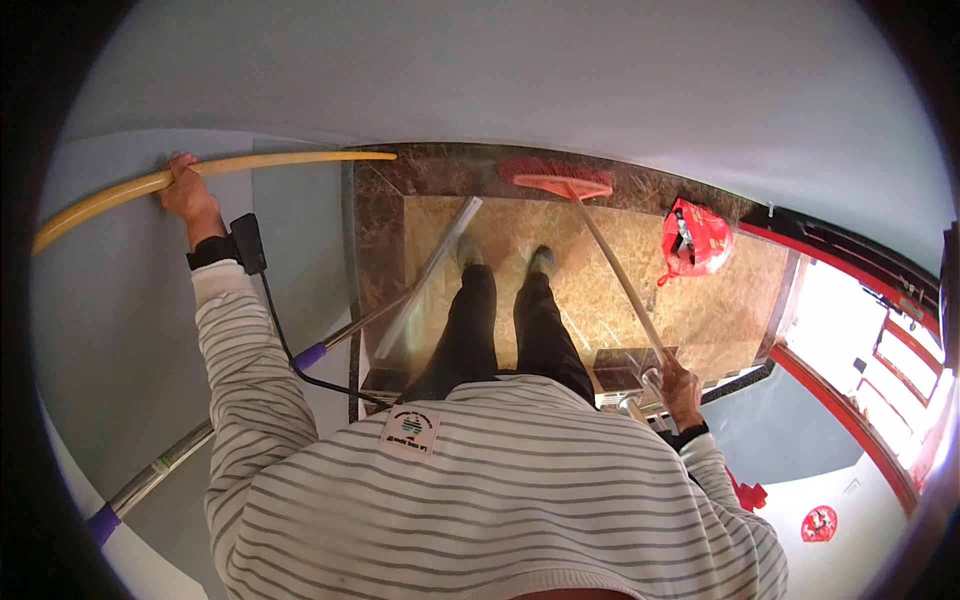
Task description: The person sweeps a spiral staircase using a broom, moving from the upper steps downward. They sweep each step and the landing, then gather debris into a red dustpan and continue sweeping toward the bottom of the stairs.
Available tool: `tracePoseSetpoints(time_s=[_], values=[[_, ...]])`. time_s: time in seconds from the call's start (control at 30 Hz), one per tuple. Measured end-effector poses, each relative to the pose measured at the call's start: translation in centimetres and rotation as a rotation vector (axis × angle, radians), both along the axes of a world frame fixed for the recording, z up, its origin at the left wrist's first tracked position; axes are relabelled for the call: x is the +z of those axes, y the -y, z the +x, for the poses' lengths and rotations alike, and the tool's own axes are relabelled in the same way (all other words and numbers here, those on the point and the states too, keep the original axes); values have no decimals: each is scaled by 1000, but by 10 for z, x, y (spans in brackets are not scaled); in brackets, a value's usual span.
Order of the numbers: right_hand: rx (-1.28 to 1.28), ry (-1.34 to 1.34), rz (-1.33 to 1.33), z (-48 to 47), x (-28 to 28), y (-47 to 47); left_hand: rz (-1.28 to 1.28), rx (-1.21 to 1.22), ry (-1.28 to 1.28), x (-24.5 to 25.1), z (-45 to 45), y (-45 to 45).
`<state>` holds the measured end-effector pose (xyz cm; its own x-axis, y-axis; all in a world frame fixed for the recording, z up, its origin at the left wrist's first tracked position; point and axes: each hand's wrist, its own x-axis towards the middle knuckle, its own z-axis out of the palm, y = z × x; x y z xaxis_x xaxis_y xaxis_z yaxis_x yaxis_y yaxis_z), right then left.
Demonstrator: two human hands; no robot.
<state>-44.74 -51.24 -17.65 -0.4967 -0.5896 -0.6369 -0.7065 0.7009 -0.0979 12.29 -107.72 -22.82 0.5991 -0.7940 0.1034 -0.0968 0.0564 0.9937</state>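
At the left, my left hand (189,196) grips a long yellow pole (289,160), which looks bent through the lens. One end of the pole is by the wall's base; the other runs out at the left rim. My right hand (681,394) is closed around the upper part of a broom's pale handle (619,274). The red broom head (562,180) rests with its bristles against the dark floor border at the wall. A black device (248,244) with a cable sits at my left wrist.
A flat mop head (429,276) with a metal pole (165,465) and purple grips lies left of my feet. An open red plastic bag (696,238) stands on the tiled floor (739,300). Metal railing (651,381) shows beside my right hand. A red-framed doorway (840,420) is at right.
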Motion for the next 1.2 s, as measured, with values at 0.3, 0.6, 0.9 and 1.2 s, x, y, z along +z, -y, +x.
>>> tracePoseSetpoints(time_s=[0.3, 0.6, 0.9, 1.2], values=[[-1, -106, 156, 29, -40, -27, 70, 116, 218, 12, -48, -24], [56, -160, 117, 5, 16, -34, 41, -115, 238, -21, -19, -37], [-79, -85, 58, -8, -40, -90, 342, 10, 361, -3, -27, -63], [0, -163, -1, -25, 11, -198, 519, -331, 129, -142, -66, -141]])
